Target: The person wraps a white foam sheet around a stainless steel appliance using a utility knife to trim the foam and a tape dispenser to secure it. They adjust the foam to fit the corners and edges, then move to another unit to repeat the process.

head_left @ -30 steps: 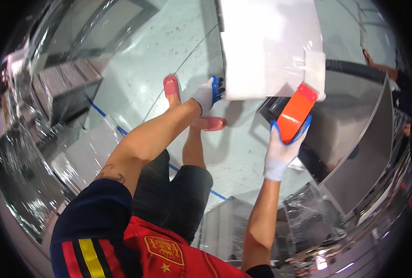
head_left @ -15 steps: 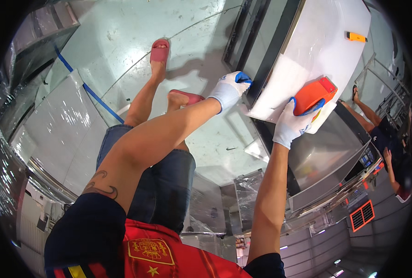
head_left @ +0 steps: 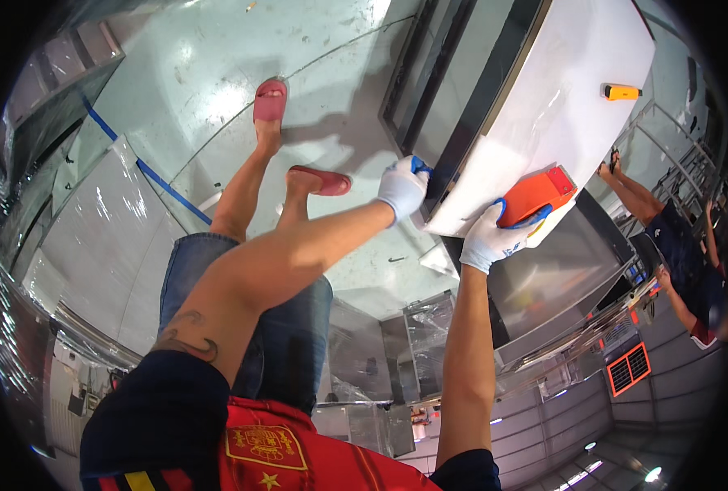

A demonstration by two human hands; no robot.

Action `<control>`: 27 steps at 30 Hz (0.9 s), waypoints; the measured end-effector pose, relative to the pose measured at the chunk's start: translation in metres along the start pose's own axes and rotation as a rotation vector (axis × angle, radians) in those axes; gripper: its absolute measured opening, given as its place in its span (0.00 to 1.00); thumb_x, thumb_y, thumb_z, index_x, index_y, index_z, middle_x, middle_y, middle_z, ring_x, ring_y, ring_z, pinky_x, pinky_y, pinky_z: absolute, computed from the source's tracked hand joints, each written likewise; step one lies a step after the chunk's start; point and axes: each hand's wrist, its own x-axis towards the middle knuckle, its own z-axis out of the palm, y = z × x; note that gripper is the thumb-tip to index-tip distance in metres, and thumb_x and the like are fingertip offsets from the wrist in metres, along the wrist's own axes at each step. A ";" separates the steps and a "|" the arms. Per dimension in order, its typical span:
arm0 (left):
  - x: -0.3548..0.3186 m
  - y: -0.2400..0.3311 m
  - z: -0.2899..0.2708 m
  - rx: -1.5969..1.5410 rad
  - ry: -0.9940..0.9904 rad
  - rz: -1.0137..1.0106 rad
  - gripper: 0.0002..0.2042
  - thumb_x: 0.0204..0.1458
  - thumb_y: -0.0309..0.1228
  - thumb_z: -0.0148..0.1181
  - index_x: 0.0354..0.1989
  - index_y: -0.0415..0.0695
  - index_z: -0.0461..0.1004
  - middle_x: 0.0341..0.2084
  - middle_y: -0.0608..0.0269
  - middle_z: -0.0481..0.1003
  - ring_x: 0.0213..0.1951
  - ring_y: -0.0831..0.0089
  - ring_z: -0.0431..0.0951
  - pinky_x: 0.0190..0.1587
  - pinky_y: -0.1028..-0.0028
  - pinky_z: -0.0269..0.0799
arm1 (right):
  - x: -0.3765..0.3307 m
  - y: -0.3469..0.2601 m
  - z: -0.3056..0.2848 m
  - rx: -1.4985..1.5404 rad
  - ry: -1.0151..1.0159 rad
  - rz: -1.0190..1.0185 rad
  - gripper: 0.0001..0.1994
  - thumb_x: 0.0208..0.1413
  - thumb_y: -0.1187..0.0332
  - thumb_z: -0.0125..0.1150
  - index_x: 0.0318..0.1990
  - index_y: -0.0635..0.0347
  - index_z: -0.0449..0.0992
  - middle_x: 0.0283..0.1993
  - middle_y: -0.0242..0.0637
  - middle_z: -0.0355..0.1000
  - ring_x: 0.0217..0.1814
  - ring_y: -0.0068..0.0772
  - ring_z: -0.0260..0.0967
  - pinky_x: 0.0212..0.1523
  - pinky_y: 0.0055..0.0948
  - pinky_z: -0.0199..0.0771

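Note:
My right hand (head_left: 495, 237), in a white glove with blue fingertips, grips an orange-red tape dispenser (head_left: 536, 198) with a toothed front edge. It rests low on a white panel (head_left: 572, 90), near the corner closest to me. My left hand (head_left: 405, 186), gloved the same way, is at the panel's dark left edge (head_left: 472, 114). Its fingers are curled in against that edge, and whatever they pinch is hidden. A yellow-orange utility knife (head_left: 622, 92) lies on the panel near its right edge, apart from both hands.
A glass-fronted dark cabinet (head_left: 556, 266) stands below the panel. At left are film-wrapped panels (head_left: 102, 229) with blue edging (head_left: 172, 192). Another person (head_left: 679, 245) is at the far right, near metal racks (head_left: 675, 155). Pale floor (head_left: 339, 74) lies under my pink slippers.
The whole view has shifted, so the panel and knife sit lower. The dispenser, in my right hand, has moved slightly left across the panel. My left hand stays by the dark edge, fingers still curled.

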 end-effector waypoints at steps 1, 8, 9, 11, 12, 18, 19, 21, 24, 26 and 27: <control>0.002 -0.006 -0.005 -0.241 -0.083 -0.105 0.09 0.71 0.33 0.58 0.47 0.41 0.80 0.39 0.53 0.86 0.41 0.56 0.86 0.45 0.59 0.80 | 0.000 0.000 0.000 -0.032 0.005 -0.014 0.47 0.55 0.73 0.68 0.82 0.72 0.52 0.75 0.72 0.63 0.74 0.74 0.65 0.75 0.57 0.64; 0.012 -0.026 -0.013 -0.442 -0.245 -0.042 0.20 0.78 0.42 0.51 0.62 0.40 0.80 0.51 0.58 0.85 0.52 0.71 0.82 0.58 0.71 0.75 | 0.000 -0.001 0.000 -0.016 -0.013 0.018 0.47 0.56 0.73 0.68 0.83 0.68 0.52 0.75 0.71 0.64 0.72 0.73 0.68 0.73 0.57 0.67; 0.012 -0.023 -0.013 -0.438 -0.266 -0.109 0.22 0.78 0.45 0.51 0.64 0.40 0.80 0.53 0.57 0.85 0.53 0.69 0.82 0.59 0.71 0.74 | 0.000 -0.001 0.000 -0.013 -0.019 0.035 0.47 0.56 0.73 0.68 0.83 0.68 0.52 0.75 0.71 0.63 0.72 0.73 0.68 0.72 0.57 0.67; 0.014 -0.012 -0.016 -0.224 -0.256 -0.107 0.26 0.77 0.50 0.51 0.65 0.38 0.79 0.54 0.53 0.84 0.54 0.65 0.82 0.60 0.68 0.74 | -0.001 0.000 0.001 -0.018 -0.011 0.030 0.47 0.56 0.73 0.68 0.83 0.68 0.51 0.75 0.71 0.63 0.71 0.74 0.68 0.71 0.57 0.69; 0.015 -0.005 -0.018 -0.112 -0.246 -0.099 0.28 0.76 0.52 0.51 0.65 0.37 0.78 0.54 0.51 0.84 0.54 0.63 0.83 0.61 0.66 0.74 | -0.001 0.001 0.001 -0.060 -0.007 0.028 0.47 0.55 0.73 0.68 0.83 0.68 0.52 0.75 0.72 0.64 0.71 0.74 0.69 0.71 0.57 0.69; 0.020 0.009 -0.045 -0.002 -0.323 -0.135 0.28 0.77 0.51 0.48 0.61 0.37 0.81 0.50 0.45 0.85 0.55 0.55 0.84 0.60 0.63 0.75 | 0.004 -0.001 0.001 -0.011 0.033 -0.005 0.48 0.51 0.72 0.68 0.80 0.75 0.54 0.71 0.73 0.68 0.68 0.74 0.71 0.70 0.57 0.70; 0.020 0.002 -0.055 -0.038 -0.322 -0.164 0.27 0.77 0.51 0.47 0.61 0.37 0.80 0.50 0.45 0.85 0.54 0.55 0.84 0.60 0.63 0.76 | 0.006 -0.003 -0.001 -0.014 0.004 0.023 0.47 0.51 0.72 0.68 0.79 0.76 0.55 0.69 0.73 0.69 0.67 0.74 0.72 0.69 0.56 0.71; 0.020 -0.020 -0.087 0.021 -0.270 -0.171 0.26 0.78 0.48 0.45 0.63 0.38 0.79 0.51 0.46 0.85 0.54 0.57 0.84 0.59 0.63 0.77 | 0.009 -0.007 -0.005 0.038 -0.031 0.098 0.46 0.50 0.70 0.70 0.78 0.78 0.57 0.64 0.72 0.73 0.64 0.71 0.74 0.67 0.54 0.72; 0.008 -0.063 -0.201 -0.105 -0.266 -0.207 0.24 0.78 0.46 0.47 0.66 0.39 0.76 0.55 0.55 0.84 0.55 0.70 0.84 0.58 0.68 0.78 | 0.015 -0.012 -0.016 -0.040 -0.100 0.092 0.42 0.50 0.68 0.70 0.73 0.80 0.63 0.51 0.65 0.78 0.56 0.68 0.77 0.58 0.56 0.76; -0.006 -0.082 -0.307 -0.182 -0.133 -0.330 0.21 0.76 0.46 0.54 0.60 0.40 0.81 0.47 0.61 0.84 0.47 0.71 0.84 0.53 0.71 0.81 | 0.019 -0.012 -0.023 0.055 -0.204 0.193 0.40 0.50 0.66 0.71 0.70 0.79 0.66 0.47 0.62 0.79 0.52 0.66 0.77 0.56 0.57 0.74; -0.008 -0.082 -0.366 -0.128 -0.073 -0.463 0.24 0.77 0.48 0.52 0.63 0.38 0.77 0.46 0.60 0.82 0.48 0.68 0.83 0.56 0.67 0.79 | 0.020 -0.013 -0.023 -0.084 -0.262 0.237 0.38 0.51 0.64 0.72 0.68 0.78 0.69 0.48 0.62 0.78 0.51 0.63 0.76 0.57 0.57 0.72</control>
